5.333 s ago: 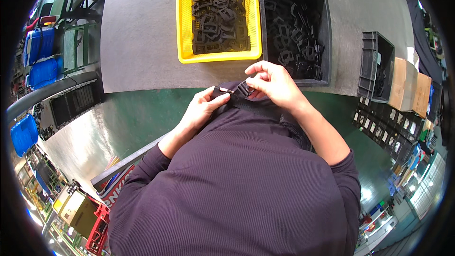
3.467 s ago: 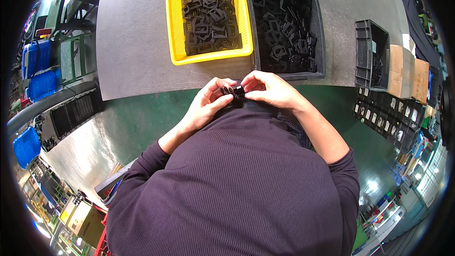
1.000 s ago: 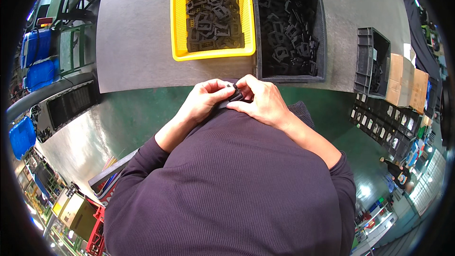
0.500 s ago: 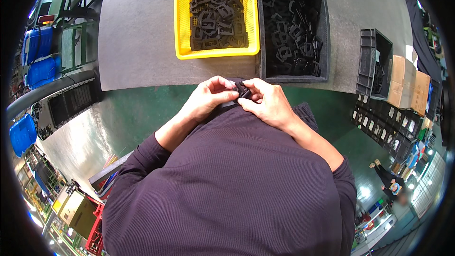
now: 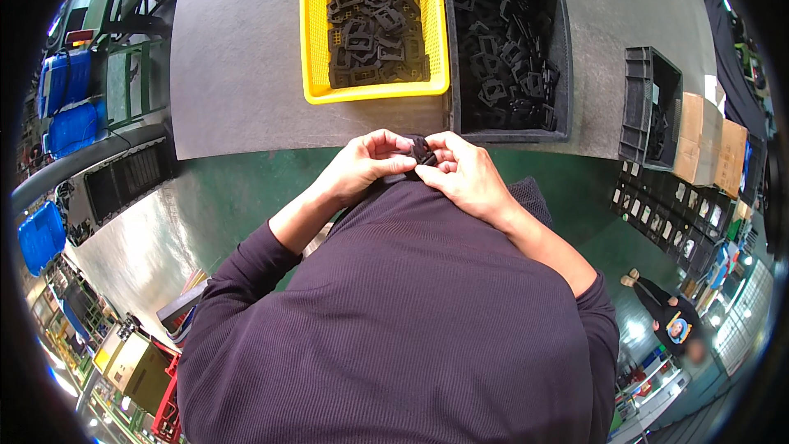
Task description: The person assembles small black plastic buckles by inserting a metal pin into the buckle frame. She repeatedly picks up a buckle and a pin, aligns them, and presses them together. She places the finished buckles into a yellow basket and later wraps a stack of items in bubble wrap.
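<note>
Between the fingertips of both hands is a small black plastic part [image 5: 422,150], held close to my body just off the table's front edge. My left hand [image 5: 370,166] pinches it from the left, thumb and fingers closed. From the right, my right hand [image 5: 465,171] grips it with thumb and forefinger, the other fingers curled. Fingers cover much of the part, so its full shape is hidden. Beyond my hands stands a yellow plastic basket [image 5: 307,49] holding many black frame-shaped parts [image 5: 382,20]. Beside it, a black crate [image 5: 562,74] holds more black parts [image 5: 501,57].
The grey table [image 5: 238,57] spans the area ahead. At its right edge stands a smaller black crate [image 5: 637,107] next to cardboard boxes [image 5: 699,140]. Blue plastic bins [image 5: 70,127] are at the far left. Another person [image 5: 670,312] is in the distance at lower right.
Both hands stay together on the black part, which has turned slightly between my fingers. The distant person at lower right has shifted a little.
</note>
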The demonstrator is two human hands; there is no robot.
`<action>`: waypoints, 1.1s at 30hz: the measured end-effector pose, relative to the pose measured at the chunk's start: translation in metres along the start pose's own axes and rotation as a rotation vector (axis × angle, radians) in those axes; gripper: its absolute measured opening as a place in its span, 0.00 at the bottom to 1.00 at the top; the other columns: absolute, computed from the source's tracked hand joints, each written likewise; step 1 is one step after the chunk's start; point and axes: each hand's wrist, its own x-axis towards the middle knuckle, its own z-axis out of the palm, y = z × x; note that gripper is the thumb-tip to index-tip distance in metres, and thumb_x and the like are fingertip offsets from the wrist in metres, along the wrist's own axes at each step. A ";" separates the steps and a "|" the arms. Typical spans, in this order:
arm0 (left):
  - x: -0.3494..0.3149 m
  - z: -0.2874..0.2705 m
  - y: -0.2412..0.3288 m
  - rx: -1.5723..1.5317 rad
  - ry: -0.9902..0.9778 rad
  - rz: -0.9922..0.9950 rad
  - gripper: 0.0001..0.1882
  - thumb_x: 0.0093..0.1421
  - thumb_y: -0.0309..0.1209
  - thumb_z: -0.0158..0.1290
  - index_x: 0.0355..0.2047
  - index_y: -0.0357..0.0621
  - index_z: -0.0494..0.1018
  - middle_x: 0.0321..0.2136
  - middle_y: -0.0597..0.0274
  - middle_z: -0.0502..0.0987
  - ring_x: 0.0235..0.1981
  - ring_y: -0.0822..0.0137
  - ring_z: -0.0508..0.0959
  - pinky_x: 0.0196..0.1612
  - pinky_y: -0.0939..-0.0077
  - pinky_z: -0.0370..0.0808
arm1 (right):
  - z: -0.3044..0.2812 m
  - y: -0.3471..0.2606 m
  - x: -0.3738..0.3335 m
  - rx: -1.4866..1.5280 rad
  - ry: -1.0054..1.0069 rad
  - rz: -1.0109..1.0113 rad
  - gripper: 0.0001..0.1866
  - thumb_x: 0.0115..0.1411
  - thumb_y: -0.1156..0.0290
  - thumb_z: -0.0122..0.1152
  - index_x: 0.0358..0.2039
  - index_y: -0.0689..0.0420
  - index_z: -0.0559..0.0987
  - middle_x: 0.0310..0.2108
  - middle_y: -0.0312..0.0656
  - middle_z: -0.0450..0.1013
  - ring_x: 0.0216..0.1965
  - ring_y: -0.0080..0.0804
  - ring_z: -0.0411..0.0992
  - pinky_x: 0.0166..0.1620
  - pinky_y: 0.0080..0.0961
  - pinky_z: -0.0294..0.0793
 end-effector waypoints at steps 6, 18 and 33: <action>0.009 -0.007 0.014 0.001 -0.161 -0.132 0.19 0.52 0.23 0.56 0.45 0.39 0.66 0.38 0.59 0.73 0.40 0.71 0.73 0.50 0.79 0.68 | -0.002 -0.005 0.000 -0.060 -0.021 0.002 0.18 0.49 0.74 0.59 0.40 0.66 0.69 0.29 0.42 0.74 0.29 0.21 0.73 0.35 0.19 0.73; -0.016 0.008 0.004 0.863 0.271 0.417 0.20 0.53 0.26 0.56 0.48 0.46 0.69 0.30 0.66 0.73 0.27 0.78 0.69 0.34 0.84 0.69 | 0.002 0.006 0.001 0.064 0.020 -0.050 0.19 0.50 0.74 0.60 0.41 0.67 0.68 0.30 0.44 0.74 0.28 0.22 0.72 0.34 0.19 0.73; -0.010 0.006 0.030 0.473 -0.073 -0.104 0.15 0.62 0.32 0.44 0.47 0.39 0.69 0.24 0.72 0.69 0.25 0.81 0.67 0.27 0.85 0.68 | 0.005 0.004 -0.001 -0.184 0.004 -0.311 0.19 0.46 0.71 0.60 0.39 0.62 0.69 0.25 0.46 0.74 0.26 0.38 0.75 0.33 0.28 0.73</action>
